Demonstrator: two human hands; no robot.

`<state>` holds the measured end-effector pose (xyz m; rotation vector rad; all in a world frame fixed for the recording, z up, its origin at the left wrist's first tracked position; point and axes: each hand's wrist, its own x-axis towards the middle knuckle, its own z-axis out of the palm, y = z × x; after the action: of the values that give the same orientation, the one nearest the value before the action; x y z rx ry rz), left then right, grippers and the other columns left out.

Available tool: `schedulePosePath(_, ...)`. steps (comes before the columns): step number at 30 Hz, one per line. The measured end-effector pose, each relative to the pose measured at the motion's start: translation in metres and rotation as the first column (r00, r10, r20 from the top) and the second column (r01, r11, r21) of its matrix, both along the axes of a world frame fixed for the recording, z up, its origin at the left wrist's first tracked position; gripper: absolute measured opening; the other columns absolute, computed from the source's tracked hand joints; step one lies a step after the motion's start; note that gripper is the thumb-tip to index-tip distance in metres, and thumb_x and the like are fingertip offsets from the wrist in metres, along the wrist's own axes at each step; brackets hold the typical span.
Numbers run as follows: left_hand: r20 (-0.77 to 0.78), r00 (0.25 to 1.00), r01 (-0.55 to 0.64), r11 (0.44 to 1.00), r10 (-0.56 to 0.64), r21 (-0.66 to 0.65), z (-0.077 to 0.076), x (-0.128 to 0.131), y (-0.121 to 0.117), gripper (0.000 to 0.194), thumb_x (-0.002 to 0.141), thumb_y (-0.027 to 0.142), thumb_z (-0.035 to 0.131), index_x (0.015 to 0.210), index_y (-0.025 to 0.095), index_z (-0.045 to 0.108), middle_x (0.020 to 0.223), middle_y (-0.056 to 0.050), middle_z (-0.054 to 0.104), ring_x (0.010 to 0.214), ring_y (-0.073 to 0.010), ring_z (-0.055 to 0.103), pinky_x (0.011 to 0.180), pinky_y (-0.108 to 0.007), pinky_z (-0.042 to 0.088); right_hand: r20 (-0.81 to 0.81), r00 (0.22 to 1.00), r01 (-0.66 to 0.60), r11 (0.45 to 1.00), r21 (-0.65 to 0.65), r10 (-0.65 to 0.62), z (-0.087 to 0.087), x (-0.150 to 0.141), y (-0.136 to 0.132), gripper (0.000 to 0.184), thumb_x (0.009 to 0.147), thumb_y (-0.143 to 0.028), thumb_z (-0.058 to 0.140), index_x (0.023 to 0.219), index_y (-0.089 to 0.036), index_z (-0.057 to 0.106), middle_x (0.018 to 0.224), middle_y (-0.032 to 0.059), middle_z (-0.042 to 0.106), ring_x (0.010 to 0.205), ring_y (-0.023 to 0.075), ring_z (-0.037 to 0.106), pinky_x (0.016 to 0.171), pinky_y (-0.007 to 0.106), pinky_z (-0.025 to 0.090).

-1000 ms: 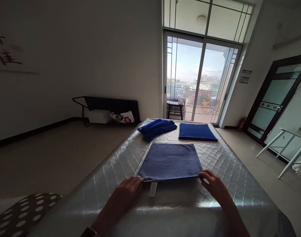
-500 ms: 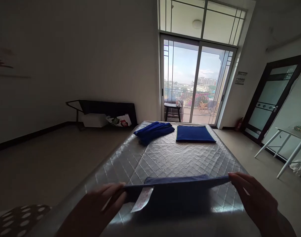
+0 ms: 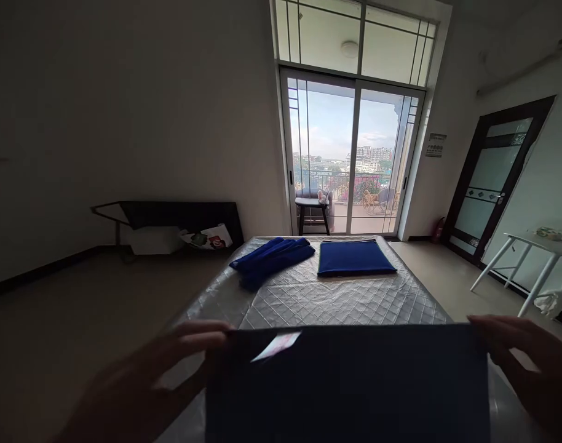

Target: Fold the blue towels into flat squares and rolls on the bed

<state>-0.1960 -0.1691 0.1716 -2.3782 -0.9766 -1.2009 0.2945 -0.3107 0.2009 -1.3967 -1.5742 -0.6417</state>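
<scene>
A dark blue cloth (image 3: 355,387) hangs spread in front of me, its top edge pulled nearly straight. My left hand (image 3: 184,357) pinches its upper left corner, and my right hand (image 3: 516,351) grips the upper right one. Near the left end of that edge a white label (image 3: 278,346) sticks out. Behind the cloth lies a silver-grey quilted mattress (image 3: 345,301). On its far end rest a flat folded blue cloth (image 3: 356,257) at the right and a loosely bunched blue cloth (image 3: 274,261) at the left. The held cloth's lower part runs out of view.
A dark bench-like frame (image 3: 179,215) with a white box (image 3: 154,241) and a printed bag (image 3: 211,237) stands by the left wall. Sliding glass doors (image 3: 324,141) are beyond the mattress. A white table (image 3: 539,243) and a dark-framed door (image 3: 484,178) are at right.
Both hands have moved apart and raised the cloth's edge, so its dark face now hangs broad and covers the near part of the mattress. The view has turned slightly right.
</scene>
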Motion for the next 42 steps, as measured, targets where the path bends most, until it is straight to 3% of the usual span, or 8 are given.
schedulePosePath(6, 0.240, 0.971, 0.153, 0.804, -0.013, -0.575, 0.029, 0.104, 0.123, 0.025, 0.076, 0.047, 0.062, 0.073, 0.024, 0.070, 0.071, 0.000, 0.076, 0.067, -0.0200, 0.071, 0.064, -0.029, 0.058, -0.225, 0.964, -0.207, 0.933, -0.294, 0.143, 0.018, 0.017, 0.134, 0.040, 0.092, -0.060, 0.055, 0.090, -0.028, 0.078, 0.079, 0.0019, 0.076, 0.051, 0.0152, 0.064, 0.049, 0.028, 0.054)
schedulePosePath(13, 0.442, 0.892, 0.107, 0.904, 0.097, -0.415, 0.112, 0.172, 0.250, 0.022, 0.082, 0.027, 0.059, 0.097, 0.013, 0.064, 0.090, -0.003, 0.076, 0.087, -0.0169, 0.071, 0.077, -0.027, 0.050, -0.229, 0.973, -0.055, 0.970, -0.238, -0.001, 0.101, 0.056, 0.284, 0.037, 0.093, -0.050, 0.058, 0.099, -0.018, 0.076, 0.087, 0.0076, 0.077, 0.072, 0.0223, 0.072, 0.074, 0.038, 0.058)
schedulePosePath(16, 0.516, 0.854, 0.089, 0.960, 0.064, -0.266, 0.127, 0.190, 0.281, 0.025, 0.088, 0.027, 0.056, 0.106, 0.012, 0.065, 0.098, -0.001, 0.075, 0.101, -0.0160, 0.068, 0.085, -0.026, 0.048, -0.234, 0.971, -0.076, 0.987, -0.141, 0.041, 0.120, 0.070, 0.327, 0.036, 0.095, -0.045, 0.057, 0.104, -0.014, 0.074, 0.101, 0.0108, 0.076, 0.084, 0.0206, 0.073, 0.084, 0.036, 0.056)
schedulePosePath(20, 0.533, 0.841, 0.042, 0.971, 0.094, -0.236, 0.069, 0.214, 0.316, 0.016, 0.086, 0.022, 0.059, 0.098, 0.017, 0.069, 0.097, -0.001, 0.076, 0.102, -0.0178, 0.068, 0.093, -0.031, 0.049, -0.284, 0.959, -0.057, 0.988, -0.143, 0.014, 0.067, 0.088, 0.372, 0.022, 0.090, -0.031, 0.063, 0.100, -0.015, 0.073, 0.103, 0.0105, 0.076, 0.085, 0.0207, 0.074, 0.085, 0.033, 0.056)
schedulePosePath(26, 0.245, 0.966, 0.033, 0.900, 0.084, -0.435, -0.108, 0.234, 0.333, 0.017, 0.075, 0.008, 0.058, 0.079, 0.022, 0.067, 0.088, -0.002, 0.075, 0.092, -0.0212, 0.068, 0.091, -0.036, 0.052, -0.366, 0.926, -0.056, 0.924, -0.377, -0.094, -0.118, 0.104, 0.397, 0.014, 0.080, -0.018, 0.060, 0.084, -0.020, 0.074, 0.088, 0.0067, 0.078, 0.080, 0.0223, 0.075, 0.079, 0.033, 0.058)
schedulePosePath(29, 0.127, 0.990, 0.009, 0.872, 0.061, -0.489, -0.156, 0.232, 0.332, 0.017, 0.073, 0.008, 0.057, 0.076, 0.023, 0.065, 0.086, -0.003, 0.071, 0.088, -0.0211, 0.067, 0.087, -0.036, 0.053, -0.313, 0.944, -0.043, 0.903, -0.427, -0.102, -0.176, 0.106, 0.394, 0.018, 0.077, -0.018, 0.057, 0.081, -0.024, 0.073, 0.086, 0.0039, 0.077, 0.081, 0.0224, 0.075, 0.081, 0.036, 0.059)
schedulePosePath(37, 0.052, 0.997, -0.040, 0.928, 0.063, -0.369, -0.130, 0.225, 0.334, 0.010, 0.078, 0.014, 0.058, 0.080, 0.023, 0.063, 0.092, -0.005, 0.070, 0.096, -0.0238, 0.063, 0.093, -0.039, 0.048, -0.224, 0.973, -0.011, 0.948, -0.318, -0.063, -0.164, 0.111, 0.384, 0.023, 0.084, -0.025, 0.053, 0.097, -0.020, 0.072, 0.102, 0.0091, 0.075, 0.089, 0.0230, 0.071, 0.091, 0.039, 0.055)
schedulePosePath(42, -0.124, 0.992, -0.018, 0.898, -0.041, -0.440, -0.131, 0.227, 0.325, 0.012, 0.075, 0.012, 0.057, 0.072, 0.023, 0.058, 0.083, -0.004, 0.066, 0.088, -0.0220, 0.062, 0.087, -0.036, 0.048, -0.150, 0.982, 0.039, 0.894, -0.447, -0.118, -0.177, 0.111, 0.377, 0.018, 0.082, -0.023, 0.055, 0.090, -0.020, 0.070, 0.096, 0.0082, 0.074, 0.088, 0.0229, 0.070, 0.087, 0.037, 0.055)
